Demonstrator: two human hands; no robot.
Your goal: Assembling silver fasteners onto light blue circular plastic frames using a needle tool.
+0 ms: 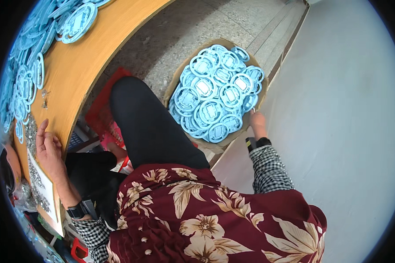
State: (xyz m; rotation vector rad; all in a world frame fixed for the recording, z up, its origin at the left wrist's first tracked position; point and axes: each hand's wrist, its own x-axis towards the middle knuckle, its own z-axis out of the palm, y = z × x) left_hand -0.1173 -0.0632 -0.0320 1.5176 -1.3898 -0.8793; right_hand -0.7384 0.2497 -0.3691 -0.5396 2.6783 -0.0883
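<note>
My left hand (49,149) is over the edge of the wooden table, index finger stretched out and the others loosely bent, with nothing visible in it. Beside it lies a strip of small shiny metal parts (36,179), partly on a white sheet (50,199). Out to the right, my right hand (258,124) is closed at the rim of a cardboard box (224,145). A tiny bright bit shows at its fingertips, next to a light blue plastic ring-shaped piece (250,103); what the fingers grip is unclear. Many such blue pieces (211,111) fill the box.
More light blue pieces (28,57) are heaped along the far left of the curved wooden table (87,57). A few small metal bits (44,99) lie near them. A pale smooth panel (333,122) stands at the right. Something red (103,105) is under the table's edge.
</note>
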